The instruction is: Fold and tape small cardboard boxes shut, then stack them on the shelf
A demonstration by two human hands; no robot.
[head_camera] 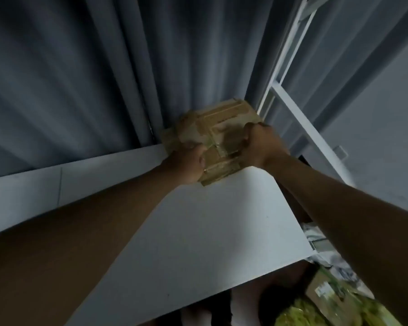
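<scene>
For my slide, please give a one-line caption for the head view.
Both hands, left and right, grip a taped cardboard box at the back of a white shelf, against grey curtains.

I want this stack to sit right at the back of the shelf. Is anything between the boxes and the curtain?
Nothing visible. Both hands, left and right, grip the boxes at the shelf's far edge, and the boxes already seem to meet the curtain.

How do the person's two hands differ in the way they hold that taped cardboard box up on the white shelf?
The left hand grips the cardboard box at its near lower corner, knuckles facing the camera. The right hand sits higher and farther back, fingers curled over the box's right edge. Both hold the same box against the white shelf, with arms outstretched.
</scene>
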